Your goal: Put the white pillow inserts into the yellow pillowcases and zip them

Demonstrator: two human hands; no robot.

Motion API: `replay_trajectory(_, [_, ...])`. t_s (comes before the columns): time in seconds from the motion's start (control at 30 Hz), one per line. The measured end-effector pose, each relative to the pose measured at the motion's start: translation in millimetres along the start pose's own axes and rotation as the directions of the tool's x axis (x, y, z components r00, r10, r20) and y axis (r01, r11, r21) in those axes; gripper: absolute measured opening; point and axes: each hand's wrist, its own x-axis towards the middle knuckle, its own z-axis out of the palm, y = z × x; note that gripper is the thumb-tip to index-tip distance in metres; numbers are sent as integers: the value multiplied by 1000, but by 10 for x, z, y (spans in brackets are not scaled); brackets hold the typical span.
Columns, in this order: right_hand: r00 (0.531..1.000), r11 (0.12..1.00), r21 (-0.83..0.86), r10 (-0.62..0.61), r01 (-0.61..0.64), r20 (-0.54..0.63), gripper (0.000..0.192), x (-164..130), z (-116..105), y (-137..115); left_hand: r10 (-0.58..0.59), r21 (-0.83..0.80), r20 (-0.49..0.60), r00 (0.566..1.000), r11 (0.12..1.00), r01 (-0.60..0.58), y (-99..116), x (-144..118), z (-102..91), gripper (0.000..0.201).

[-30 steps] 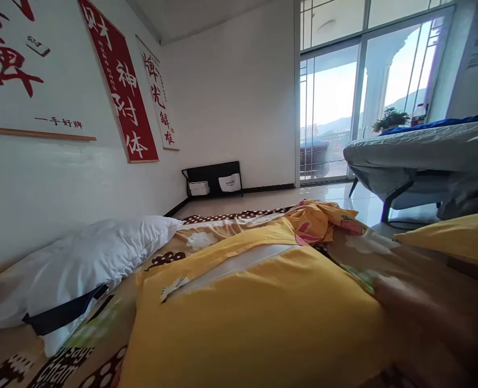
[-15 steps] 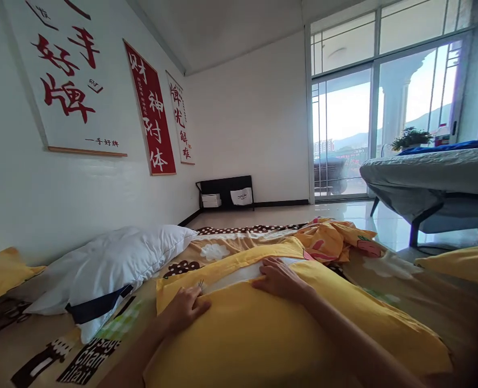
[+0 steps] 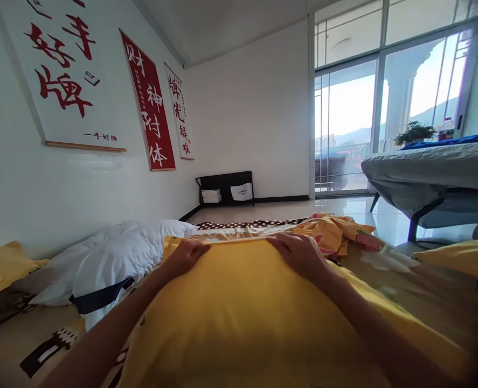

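A yellow pillowcase [image 3: 239, 312] fills the lower middle of the view, its upper edge pulled up and taut between my hands. My left hand [image 3: 188, 256] is closed on that edge at the left, fingers curled over it. At the right, my right hand [image 3: 297, 253] grips the same edge, its fingertips partly hidden behind the cloth. The white filling seen earlier at the opening is now hidden. To the left lies a white pillow [image 3: 121, 253] with a dark blue band, apart from my left hand.
A patterned bedsheet [image 3: 388, 285] lies beneath everything. Crumpled orange cloth [image 3: 327, 231] sits beyond my right hand. Yellow pillows lie at the far left [image 3: 8, 269] and far right [image 3: 461, 257]. A covered table [image 3: 433, 170] stands at the right, a black rack [image 3: 226, 186] by the back wall.
Both hands have closed on the pillowcase's edge and lifted it upward. The white strip inside the opening has gone out of sight behind the raised cloth.
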Motion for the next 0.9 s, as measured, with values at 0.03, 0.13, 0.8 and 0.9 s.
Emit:
replay_trajectory(0.03, [999, 1000, -9, 26, -26, -23, 45, -13, 14, 32, 14, 13, -8, 1000, 1000, -14, 4, 25, 31, 49])
replay_trajectory(0.13, [965, 998, -45, -39, 52, 258, 45, -105, 218, 77, 94, 97, 175, 980, 989, -112, -22, 53, 202, 48])
replay_trajectory(0.8, [817, 923, -274, 370, -269, 443, 58, -131, 204, 1297, -156, 170, 8, 988, 974, 153, -566, -600, 623, 30])
replay_trajectory(0.9, [771, 876, -367, 460, -312, 441, 33, 30, 250, 1135, -231, 231, 9, 973, 947, 222, -522, -565, 707, 44])
